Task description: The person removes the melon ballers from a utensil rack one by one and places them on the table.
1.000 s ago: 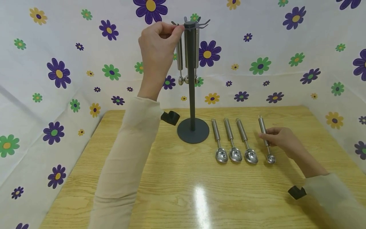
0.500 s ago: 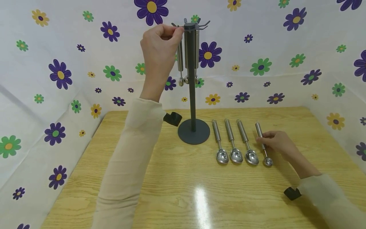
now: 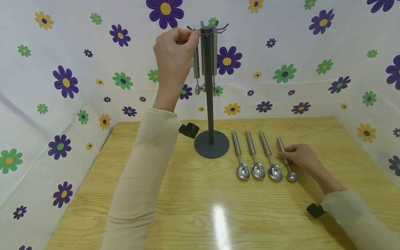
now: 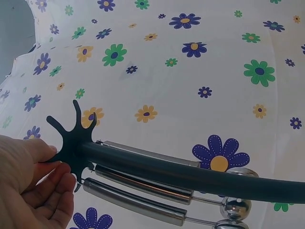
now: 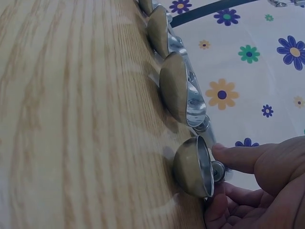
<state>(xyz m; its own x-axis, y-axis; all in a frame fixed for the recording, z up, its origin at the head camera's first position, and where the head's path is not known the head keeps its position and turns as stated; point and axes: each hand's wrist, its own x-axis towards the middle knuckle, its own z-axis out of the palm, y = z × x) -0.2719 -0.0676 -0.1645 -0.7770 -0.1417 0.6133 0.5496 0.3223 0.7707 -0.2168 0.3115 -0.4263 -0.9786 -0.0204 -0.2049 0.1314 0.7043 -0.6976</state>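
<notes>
My left hand (image 3: 175,52) is raised to the top of a dark grey utensil stand (image 3: 209,107), thumb and fingertips pinching the edge of its hooked top plate (image 4: 71,145). Several steel utensils with small round bowls, such as the left melon baller (image 3: 196,64), hang from the hooks beside the post. Low on the right, my right hand (image 3: 301,156) grips the handle of a steel melon baller (image 3: 292,177), its bowl at the tabletop towards me. Beside it lie three steel scoops with larger oval bowls: a right one (image 3: 275,172), a middle one (image 3: 258,171) and a left one (image 3: 242,171).
The stand's round base (image 3: 211,152) rests on the wooden table (image 3: 175,208), left of the scoops. Flower-patterned cloth (image 3: 125,100) rises behind the table and along both sides. Black wrist mounts stick out from the left sleeve (image 3: 137,173) and the right sleeve (image 3: 353,211).
My right hand has brought the melon baller left and slightly towards me, close to the row of scoops. The left hand keeps its pinch on the stand top.
</notes>
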